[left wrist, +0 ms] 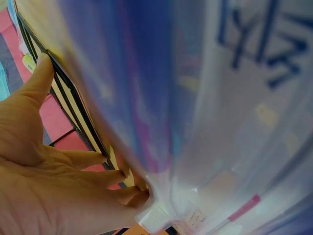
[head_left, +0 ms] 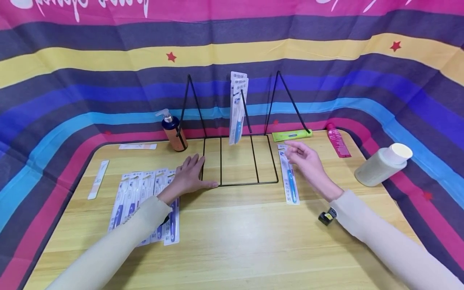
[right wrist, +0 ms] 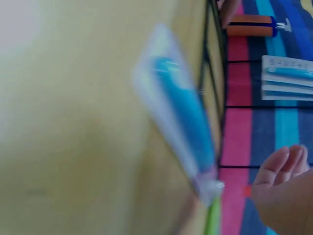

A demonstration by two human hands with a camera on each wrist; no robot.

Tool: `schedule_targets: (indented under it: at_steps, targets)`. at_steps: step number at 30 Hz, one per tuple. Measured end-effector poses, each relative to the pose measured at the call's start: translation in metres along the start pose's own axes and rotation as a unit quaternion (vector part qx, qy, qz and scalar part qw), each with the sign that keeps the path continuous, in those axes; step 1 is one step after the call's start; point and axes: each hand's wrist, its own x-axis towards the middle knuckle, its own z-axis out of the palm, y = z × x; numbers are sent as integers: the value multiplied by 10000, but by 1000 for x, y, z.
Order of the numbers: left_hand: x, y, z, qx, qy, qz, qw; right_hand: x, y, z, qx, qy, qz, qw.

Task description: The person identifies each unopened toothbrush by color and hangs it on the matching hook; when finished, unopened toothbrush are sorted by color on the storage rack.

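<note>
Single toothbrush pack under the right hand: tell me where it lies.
In the head view, the toothbrush pack lies flat on the table, just right of the wire rack, below the right hand.

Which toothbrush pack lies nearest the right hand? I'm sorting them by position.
The single toothbrush pack lying flat just right of the wire rack, below the right hand. The others lie by the left hand or hang on the rack.

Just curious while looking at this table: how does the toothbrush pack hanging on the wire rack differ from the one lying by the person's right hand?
The hanging pack dangles upright from a rack hook, above the table; the lying pack rests flat on the table, outside the rack's base. Further packs hang behind the hanging pack, whereas the lying pack is alone, under the right hand. Both are white cards holding blue toothbrushes.
</note>
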Motion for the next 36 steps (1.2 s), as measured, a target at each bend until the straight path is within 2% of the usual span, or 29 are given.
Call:
schedule_targets:
  at_steps: [4,8,11,14,24,28,33,36]
  targets:
    - [0,1,1,48,6,68,10000,-19,11,-14,10,41,968,9953]
    - [1,0,2,41,29,115,9999,-30,17,-19,-743,-196,1472,9861]
    - [0,-2,2,-30,21,118,9999,-32,21,-20,-1501,-357,1486,9768]
    - [0,-2,2,-41,25,105,9999,-34,24,-21,-1963,-416,1460,9687]
    - [0,1,2,-49,29,46,10000,-35,19,-20,-2601,-339,1689,9501]
    - [0,2,3,22,44,35,10000,-38,18,-20,-2874,-300,1518,9452]
    - [0,2,2,27,54,29,10000,-42,12,-20,-2902,-273,1405,9462]
    - [-1,2,1,-3,54,46,10000,-45,10,-19,-2523,-245,1398,9572]
